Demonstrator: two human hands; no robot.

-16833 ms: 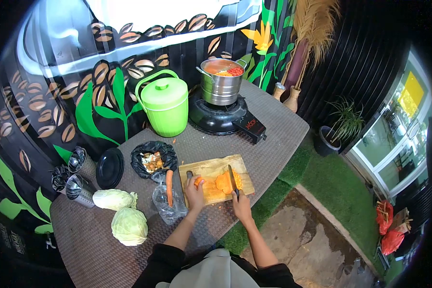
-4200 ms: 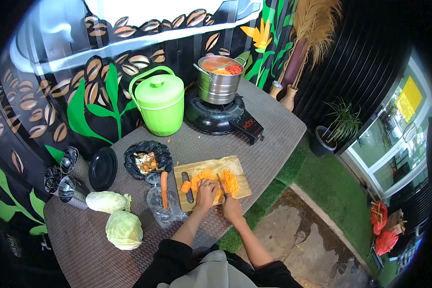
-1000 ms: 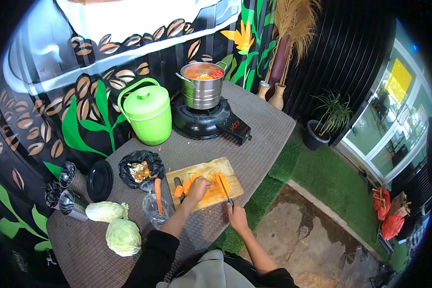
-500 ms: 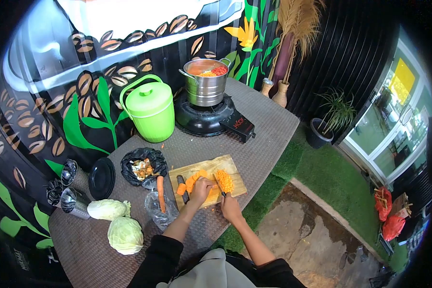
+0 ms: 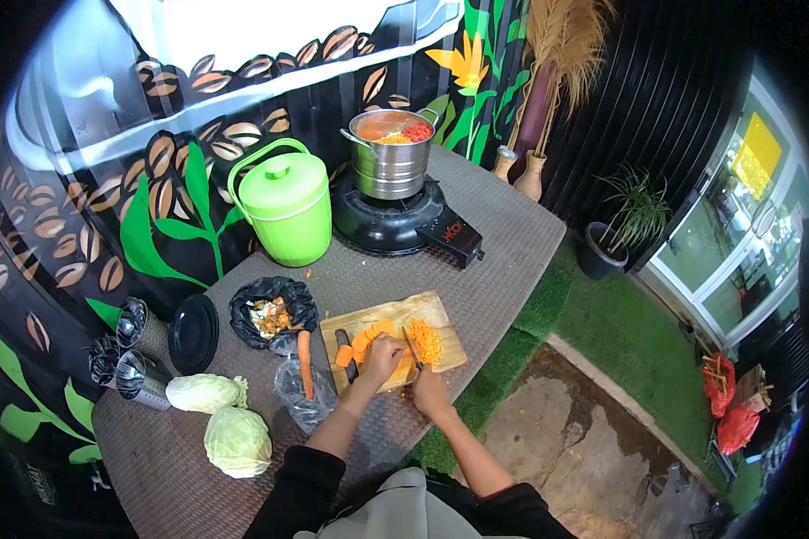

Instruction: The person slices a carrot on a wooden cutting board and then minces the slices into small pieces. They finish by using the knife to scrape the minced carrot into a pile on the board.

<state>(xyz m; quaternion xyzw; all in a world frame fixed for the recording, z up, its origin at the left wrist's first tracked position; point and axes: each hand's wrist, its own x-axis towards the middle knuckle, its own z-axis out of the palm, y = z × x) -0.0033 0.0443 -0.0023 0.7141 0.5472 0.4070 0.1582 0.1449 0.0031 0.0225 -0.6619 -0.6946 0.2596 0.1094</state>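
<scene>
My right hand point(image 5: 431, 393) is closed around the handle of a knife point(image 5: 412, 345), whose blade stands over the wooden cutting board point(image 5: 439, 311). To the blade's right lies a pile of finely diced carrot point(image 5: 426, 344). My left hand point(image 5: 384, 356), fingers bent and pressed together, holds carrot on the board just left of the blade; the fingers hide most of that piece. Carrot slices point(image 5: 367, 338) and a thick carrot chunk point(image 5: 343, 356) lie farther left. Beside them rests a dark-handled tool point(image 5: 342, 340), its far end partly covered by carrot and my left hand.
A whole carrot point(image 5: 305, 359) lies on a clear plastic bag point(image 5: 298, 395). Near it are a black bag of peelings point(image 5: 270, 314), a cabbage point(image 5: 237, 443) and a napa cabbage point(image 5: 205, 393). Behind stand a lidded green bucket point(image 5: 288, 211) and a steel pot point(image 5: 388, 166) on a black stove point(image 5: 377, 220).
The whole scene has shifted slightly right as my head moved. Both hands stay at the board, with the knife beside the diced pile; the cut carrot looks much the same.
</scene>
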